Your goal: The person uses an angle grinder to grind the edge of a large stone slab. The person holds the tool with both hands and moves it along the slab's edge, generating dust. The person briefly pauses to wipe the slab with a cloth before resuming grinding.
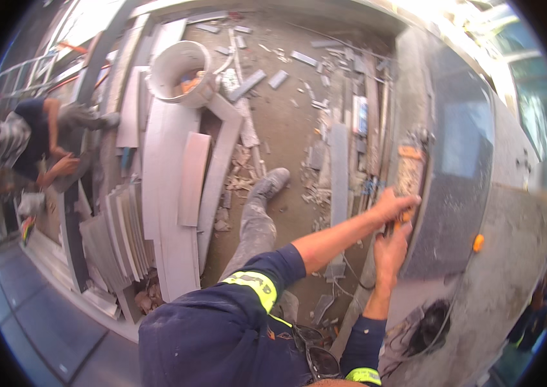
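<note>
A dust-covered orange angle grinder (410,171) is held out to my right, its head at the near edge of a dark grey stone slab (444,213). My left hand (397,205) is closed around the grinder's body, fingers wrapped over it. Just behind, my right hand (390,250) grips the rear end of the tool. A cable (354,274) hangs by my arms. Pale dust hazes the far end of the slab. The disc itself cannot be made out.
A white bucket (180,74) stands on pale boards (170,161) at left. Stone offcuts (247,84) and rubble litter the floor. A co-worker (35,138) crouches far left beside stacked panels (118,226). A small orange-yellow object (478,243) lies right of the slab.
</note>
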Action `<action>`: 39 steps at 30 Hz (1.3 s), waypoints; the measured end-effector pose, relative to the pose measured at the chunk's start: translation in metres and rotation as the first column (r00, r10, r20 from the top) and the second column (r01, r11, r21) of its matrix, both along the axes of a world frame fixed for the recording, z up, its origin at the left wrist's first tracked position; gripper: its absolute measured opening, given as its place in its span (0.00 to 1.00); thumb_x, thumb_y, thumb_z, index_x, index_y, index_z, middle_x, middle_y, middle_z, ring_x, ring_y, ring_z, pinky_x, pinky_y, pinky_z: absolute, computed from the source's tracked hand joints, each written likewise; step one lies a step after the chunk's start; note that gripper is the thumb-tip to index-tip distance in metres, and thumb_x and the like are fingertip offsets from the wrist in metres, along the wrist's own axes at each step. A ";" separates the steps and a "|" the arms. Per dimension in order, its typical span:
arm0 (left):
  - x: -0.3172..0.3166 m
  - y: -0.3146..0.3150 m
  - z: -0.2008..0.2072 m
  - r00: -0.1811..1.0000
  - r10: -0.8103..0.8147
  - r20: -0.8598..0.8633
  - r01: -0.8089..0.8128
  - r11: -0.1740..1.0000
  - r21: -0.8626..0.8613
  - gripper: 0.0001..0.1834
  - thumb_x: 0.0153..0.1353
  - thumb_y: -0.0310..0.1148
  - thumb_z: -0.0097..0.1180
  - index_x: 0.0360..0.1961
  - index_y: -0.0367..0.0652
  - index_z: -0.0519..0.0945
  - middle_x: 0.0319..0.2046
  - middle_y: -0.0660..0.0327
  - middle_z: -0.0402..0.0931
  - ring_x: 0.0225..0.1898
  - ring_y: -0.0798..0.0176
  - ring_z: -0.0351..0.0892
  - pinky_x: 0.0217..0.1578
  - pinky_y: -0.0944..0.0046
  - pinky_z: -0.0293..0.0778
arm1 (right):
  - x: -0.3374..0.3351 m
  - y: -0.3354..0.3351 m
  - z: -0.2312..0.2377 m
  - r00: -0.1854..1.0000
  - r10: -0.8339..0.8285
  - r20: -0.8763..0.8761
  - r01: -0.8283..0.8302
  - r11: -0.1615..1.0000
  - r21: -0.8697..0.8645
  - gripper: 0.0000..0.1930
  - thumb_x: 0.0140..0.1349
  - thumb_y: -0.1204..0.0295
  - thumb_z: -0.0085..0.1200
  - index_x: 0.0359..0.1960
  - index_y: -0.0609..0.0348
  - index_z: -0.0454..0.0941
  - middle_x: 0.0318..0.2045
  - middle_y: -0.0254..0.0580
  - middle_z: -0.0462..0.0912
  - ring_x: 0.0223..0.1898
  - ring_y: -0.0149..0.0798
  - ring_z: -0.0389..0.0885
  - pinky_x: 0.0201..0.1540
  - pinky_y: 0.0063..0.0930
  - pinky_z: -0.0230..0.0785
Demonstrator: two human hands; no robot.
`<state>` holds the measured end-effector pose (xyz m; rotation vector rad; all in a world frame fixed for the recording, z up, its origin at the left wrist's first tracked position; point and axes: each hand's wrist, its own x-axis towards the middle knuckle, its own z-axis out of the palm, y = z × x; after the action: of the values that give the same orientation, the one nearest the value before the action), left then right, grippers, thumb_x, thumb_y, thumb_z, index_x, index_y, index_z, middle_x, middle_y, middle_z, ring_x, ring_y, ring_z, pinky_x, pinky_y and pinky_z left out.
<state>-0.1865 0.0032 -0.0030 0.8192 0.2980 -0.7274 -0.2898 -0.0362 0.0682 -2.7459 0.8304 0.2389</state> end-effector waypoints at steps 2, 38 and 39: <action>0.015 -0.008 -0.009 0.999 -0.044 -0.012 0.042 0.994 -0.102 0.17 0.63 0.42 0.74 0.41 0.43 0.82 0.32 0.62 0.83 0.28 0.66 0.83 0.29 0.60 0.82 | 0.013 -0.007 -0.004 0.997 -0.019 -0.070 0.019 1.000 -0.007 0.32 0.65 0.70 0.66 0.65 0.68 0.63 0.40 0.71 0.89 0.46 0.75 0.87 0.50 0.68 0.77; -0.008 -0.017 -0.022 0.994 -0.062 -0.084 0.051 0.990 -0.129 0.19 0.65 0.44 0.73 0.46 0.42 0.81 0.33 0.59 0.84 0.31 0.61 0.87 0.35 0.58 0.86 | -0.005 -0.019 0.002 0.996 -0.016 -0.090 0.025 0.996 0.091 0.40 0.66 0.67 0.68 0.72 0.68 0.57 0.44 0.73 0.89 0.50 0.74 0.88 0.53 0.66 0.78; -0.012 -0.017 -0.025 0.994 -0.054 -0.099 0.032 0.978 -0.205 0.20 0.65 0.44 0.73 0.46 0.41 0.81 0.33 0.58 0.84 0.31 0.60 0.88 0.36 0.56 0.87 | -0.007 -0.026 0.003 0.992 0.014 -0.123 -0.004 0.996 0.085 0.38 0.66 0.69 0.67 0.71 0.65 0.57 0.42 0.72 0.89 0.48 0.74 0.88 0.52 0.67 0.78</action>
<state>-0.1983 -0.0138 -0.0284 0.5964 0.2947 -0.8284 -0.2973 -0.0621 0.0712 -2.6788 0.8190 0.4398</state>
